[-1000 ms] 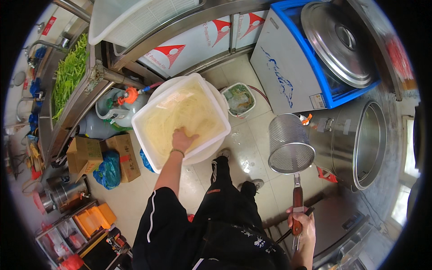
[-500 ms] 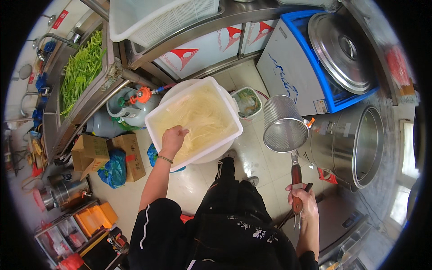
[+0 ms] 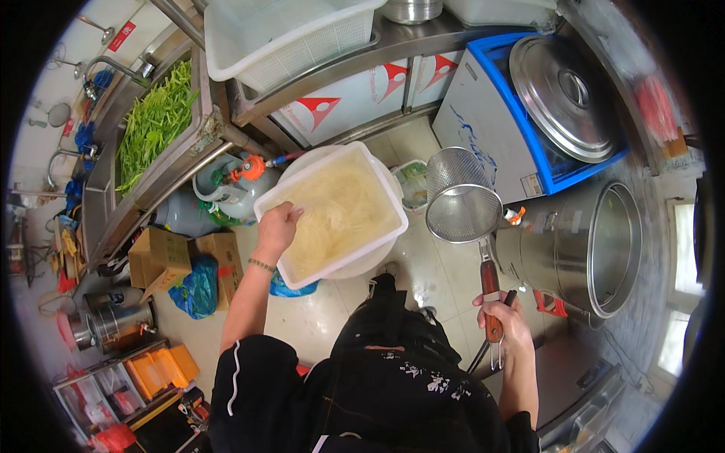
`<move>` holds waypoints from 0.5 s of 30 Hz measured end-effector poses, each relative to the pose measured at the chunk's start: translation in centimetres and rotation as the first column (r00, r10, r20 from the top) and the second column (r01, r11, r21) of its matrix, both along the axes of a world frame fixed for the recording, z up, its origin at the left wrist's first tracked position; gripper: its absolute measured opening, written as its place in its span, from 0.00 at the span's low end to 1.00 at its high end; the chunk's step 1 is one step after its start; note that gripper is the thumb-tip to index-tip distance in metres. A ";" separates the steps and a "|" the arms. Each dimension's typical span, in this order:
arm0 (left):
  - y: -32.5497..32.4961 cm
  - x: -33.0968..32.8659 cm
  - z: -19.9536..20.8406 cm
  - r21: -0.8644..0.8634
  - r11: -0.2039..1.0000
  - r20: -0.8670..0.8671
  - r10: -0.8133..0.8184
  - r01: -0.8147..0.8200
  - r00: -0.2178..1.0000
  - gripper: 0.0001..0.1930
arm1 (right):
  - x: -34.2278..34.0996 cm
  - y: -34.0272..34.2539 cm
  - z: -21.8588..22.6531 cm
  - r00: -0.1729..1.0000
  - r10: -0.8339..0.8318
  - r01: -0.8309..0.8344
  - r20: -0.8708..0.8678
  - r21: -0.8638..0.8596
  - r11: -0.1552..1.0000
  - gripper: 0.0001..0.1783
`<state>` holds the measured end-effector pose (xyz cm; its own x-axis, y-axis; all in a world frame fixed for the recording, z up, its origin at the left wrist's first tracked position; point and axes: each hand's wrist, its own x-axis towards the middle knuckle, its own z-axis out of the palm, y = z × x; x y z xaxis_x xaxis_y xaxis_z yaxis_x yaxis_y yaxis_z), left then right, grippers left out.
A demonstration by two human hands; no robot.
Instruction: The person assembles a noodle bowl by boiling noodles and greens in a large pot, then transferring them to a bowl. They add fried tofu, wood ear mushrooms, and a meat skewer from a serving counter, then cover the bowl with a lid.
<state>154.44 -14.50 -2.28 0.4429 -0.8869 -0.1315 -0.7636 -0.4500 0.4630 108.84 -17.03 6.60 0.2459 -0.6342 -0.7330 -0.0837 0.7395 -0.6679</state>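
My left hand (image 3: 276,229) hovers over the left side of a white rectangular tub (image 3: 400,200). Its fingers are pinched together; a pale bit shows at the tips, too small to name. Thin, pale yellow noodles (image 3: 343,215) lie in cloudy liquid in the tub, which rests on a round white base. My right hand (image 3: 507,323) grips the wooden handle of a deep metal mesh strainer (image 3: 462,200), its basket held out above the floor to the tub's right. A slim dark rod (image 3: 483,351) is also in that hand, beside the handle.
Behind the tub stands a lidded clear container (image 3: 412,185). Right of it are a blue-edged chest freezer (image 3: 476,117) and a tall steel pot (image 3: 555,241). To the left are a gas cylinder (image 3: 240,198), cardboard boxes (image 3: 160,257) and a sink of cut greens (image 3: 155,121).
My left hand has drawn left, toward the tub's left rim. The strainer basket has shifted a little left and up, nearer the tub. The view has tilted slightly.
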 end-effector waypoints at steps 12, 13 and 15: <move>0.3 1.6 4.8 -0.097 0.993 0.007 -0.062 0.062 0.998 0.13 | 2.3 -2.5 0.2 0.991 0.135 -0.135 -0.003 -0.069 0.988 0.13; 0.2 1.4 5.6 -0.109 0.993 -0.028 -0.040 0.037 0.999 0.12 | 2.7 -2.8 -0.1 0.990 0.141 -0.140 0.009 -0.080 0.987 0.13; 0.1 1.8 6.1 -0.126 0.992 -0.063 -0.013 0.005 0.998 0.12 | 3.3 -3.5 -0.7 0.986 0.165 -0.161 0.032 -0.099 0.982 0.13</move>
<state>156.22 -14.42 3.78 0.4292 -0.9020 -0.0466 -0.7347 -0.3787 0.5628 112.10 -20.56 5.86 0.3798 -0.6500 -0.6583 -0.1700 0.6504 -0.7403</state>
